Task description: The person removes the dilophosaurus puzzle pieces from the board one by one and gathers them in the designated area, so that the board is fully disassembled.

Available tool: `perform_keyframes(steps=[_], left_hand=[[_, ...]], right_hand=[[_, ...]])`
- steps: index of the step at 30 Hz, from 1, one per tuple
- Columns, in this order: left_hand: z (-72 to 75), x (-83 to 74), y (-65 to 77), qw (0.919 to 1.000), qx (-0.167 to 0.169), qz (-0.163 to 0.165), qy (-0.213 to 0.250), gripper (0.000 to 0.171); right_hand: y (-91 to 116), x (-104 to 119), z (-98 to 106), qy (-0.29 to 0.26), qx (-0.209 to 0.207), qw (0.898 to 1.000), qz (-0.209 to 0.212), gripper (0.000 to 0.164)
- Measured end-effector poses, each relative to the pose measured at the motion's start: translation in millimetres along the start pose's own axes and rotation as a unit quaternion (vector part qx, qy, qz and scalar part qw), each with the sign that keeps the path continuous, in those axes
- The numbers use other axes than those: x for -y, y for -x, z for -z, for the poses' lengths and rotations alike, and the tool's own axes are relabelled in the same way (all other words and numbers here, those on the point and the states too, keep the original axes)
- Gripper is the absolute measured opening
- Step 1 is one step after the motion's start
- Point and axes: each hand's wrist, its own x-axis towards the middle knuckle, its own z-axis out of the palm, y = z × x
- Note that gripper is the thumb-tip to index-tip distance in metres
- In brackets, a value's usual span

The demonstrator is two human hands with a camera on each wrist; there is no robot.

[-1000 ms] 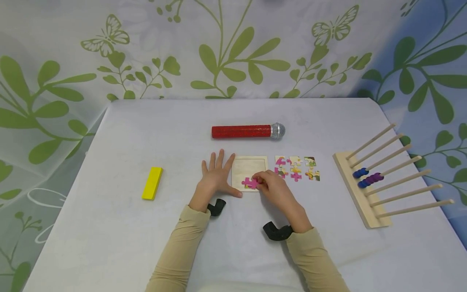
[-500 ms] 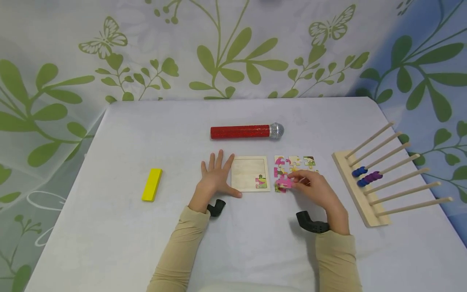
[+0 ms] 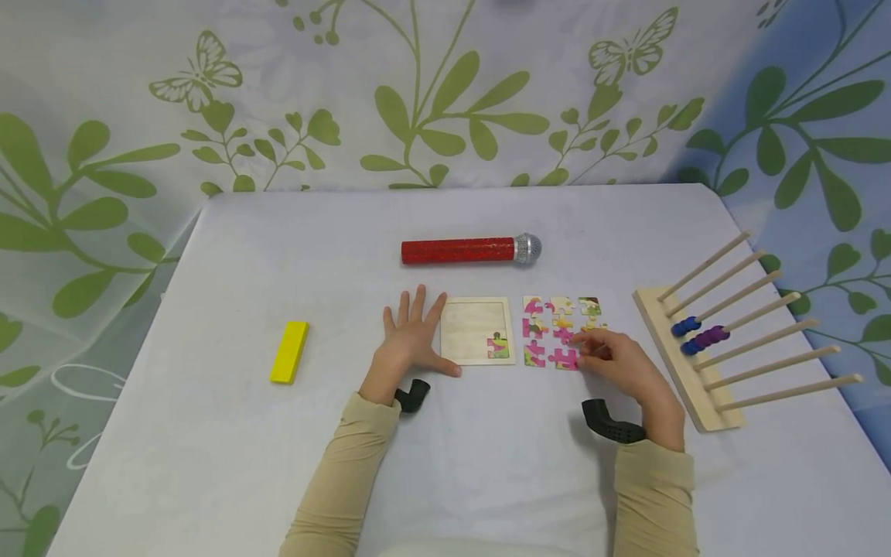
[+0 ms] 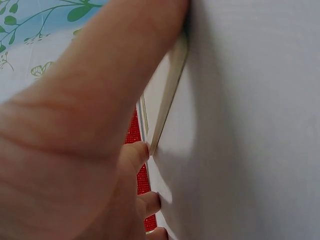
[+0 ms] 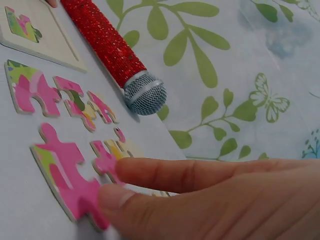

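Note:
My left hand [image 3: 414, 340] lies spread on the table at the left edge of a square wooden puzzle tray [image 3: 445, 309]; its thumb reaches the tray's lower left corner. One pink and green puzzle piece [image 3: 497, 347] sits in the tray's lower right corner. Rows of loose puzzle pieces [image 3: 533, 329] lie right of the tray. My right hand [image 3: 623, 365] is at the lower row, index finger and thumb apart. In the right wrist view, the thumb tip overlaps the edge of a pink jigsaw piece [image 5: 67, 170] lying flat. The hand partly covers the pieces at the right.
Behind the tray lies a red glittery toy microphone [image 3: 459, 251] with a silver head. A yellow block [image 3: 289, 353] is on the left. A wooden peg rack [image 3: 685, 363] with blue beads [image 3: 687, 329] and purple beads [image 3: 710, 339] stands at the right.
My right hand has carried the pink jigsaw piece from the tray to the lower row and let go of it there, then shifted slightly right. My left hand has stayed put.

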Motion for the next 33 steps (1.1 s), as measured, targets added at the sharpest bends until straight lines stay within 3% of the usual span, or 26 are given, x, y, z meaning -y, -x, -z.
perform_keyframes(steps=[4,7,11,15,20,33], left_hand=[[0.6,0.1,0.1,1.0,0.002,-0.001,0.0,0.123],[1.6,0.0,0.6,1.0,0.006,-0.001,-0.002,0.123],[3.2,-0.5,2.4,0.9999,0.006,-0.004,-0.007,0.123],[4.4,-1.6,3.9,1.0,0.002,-0.008,-0.005,0.122],[4.6,-2.3,4.4,0.9999,-0.005,-0.009,-0.001,0.121],[3.9,-2.6,3.0,0.9999,-0.014,-0.002,-0.002,0.12]], right_hand=[[-7.2,17.9,-15.8,0.006,-0.039,0.999,0.009,0.027],[-14.2,37.5,-34.4,0.008,-0.055,0.998,0.039,0.032],[-22.1,58.9,-57.3,0.04,-0.047,0.996,0.07,0.04],[-27.1,68.0,-70.7,0.09,-0.024,0.994,0.062,0.047],[-28.3,68.8,-74.2,0.111,-0.016,0.992,0.055,0.049],[-28.5,68.3,-70.9,0.068,-0.013,0.995,0.068,0.046]])
